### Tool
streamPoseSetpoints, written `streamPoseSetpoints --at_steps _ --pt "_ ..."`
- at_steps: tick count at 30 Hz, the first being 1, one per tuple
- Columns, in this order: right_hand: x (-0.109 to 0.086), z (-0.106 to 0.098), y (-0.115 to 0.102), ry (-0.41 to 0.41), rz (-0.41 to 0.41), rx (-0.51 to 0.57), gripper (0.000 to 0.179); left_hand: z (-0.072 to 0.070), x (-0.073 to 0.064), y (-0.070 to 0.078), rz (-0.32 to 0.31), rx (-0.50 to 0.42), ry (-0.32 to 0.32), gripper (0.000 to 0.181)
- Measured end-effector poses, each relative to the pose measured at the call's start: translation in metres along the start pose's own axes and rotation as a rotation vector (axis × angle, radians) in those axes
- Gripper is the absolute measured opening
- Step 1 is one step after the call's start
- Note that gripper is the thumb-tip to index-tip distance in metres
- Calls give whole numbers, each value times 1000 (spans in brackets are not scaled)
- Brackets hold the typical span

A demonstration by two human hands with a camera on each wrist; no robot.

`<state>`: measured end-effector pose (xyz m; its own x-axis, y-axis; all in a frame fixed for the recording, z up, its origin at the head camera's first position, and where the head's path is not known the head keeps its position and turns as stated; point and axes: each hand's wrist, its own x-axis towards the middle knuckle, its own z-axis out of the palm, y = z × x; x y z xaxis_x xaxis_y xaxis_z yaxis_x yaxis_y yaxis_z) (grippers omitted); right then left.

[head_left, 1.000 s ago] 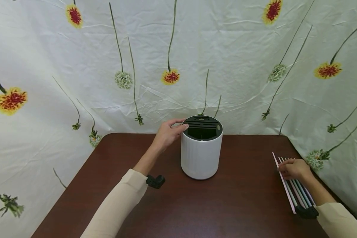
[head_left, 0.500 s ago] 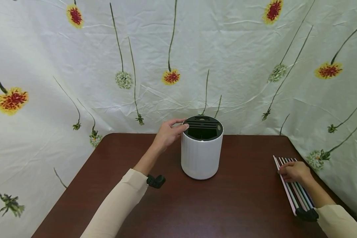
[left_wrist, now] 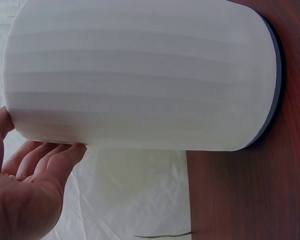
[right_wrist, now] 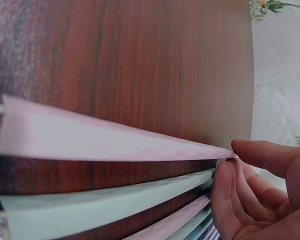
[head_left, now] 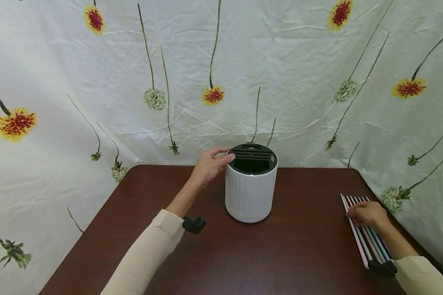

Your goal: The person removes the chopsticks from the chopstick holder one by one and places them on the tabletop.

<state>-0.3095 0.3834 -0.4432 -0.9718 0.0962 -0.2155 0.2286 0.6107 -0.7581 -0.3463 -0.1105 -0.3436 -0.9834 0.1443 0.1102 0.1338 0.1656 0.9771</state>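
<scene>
A white ribbed cylindrical container (head_left: 249, 196) with a slotted dark top stands upright on the brown table (head_left: 299, 254). My left hand (head_left: 210, 164) holds its upper left rim, the thumb over the edge and the other fingers (left_wrist: 45, 157) against the side. At the right, several slim pastel pencil-like sticks (right_wrist: 110, 205) lie side by side. My right hand (head_left: 367, 213) is over their far part, pinching the far end of the leftmost, pale pink stick (right_wrist: 100, 135) between thumb and fingertips. Part of the row is hidden under this hand.
A white cloth (head_left: 288, 61) printed with flowers hangs behind the table and along its sides. The table's right edge (head_left: 365, 180) runs close beside the sticks. Each wrist carries a small black camera (head_left: 194, 225).
The pale pink stick's far end has come down slightly and sits nearer the row. My right hand has shifted only a little; the left hand and container have stayed put.
</scene>
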Motion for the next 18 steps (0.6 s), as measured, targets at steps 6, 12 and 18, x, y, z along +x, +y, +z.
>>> streamPoseSetpoints --at_steps 6,12,18 --pt "-5 -3 2 1 -16 -19 26 2 1 1 -6 -11 -8 44" --pt "-11 -6 2 -1 -35 -48 31 3 -1 4 -21 -5 -21 47" --pt "-16 -8 -11 7 -64 -116 26 3 -1 9 -18 66 -13 47"
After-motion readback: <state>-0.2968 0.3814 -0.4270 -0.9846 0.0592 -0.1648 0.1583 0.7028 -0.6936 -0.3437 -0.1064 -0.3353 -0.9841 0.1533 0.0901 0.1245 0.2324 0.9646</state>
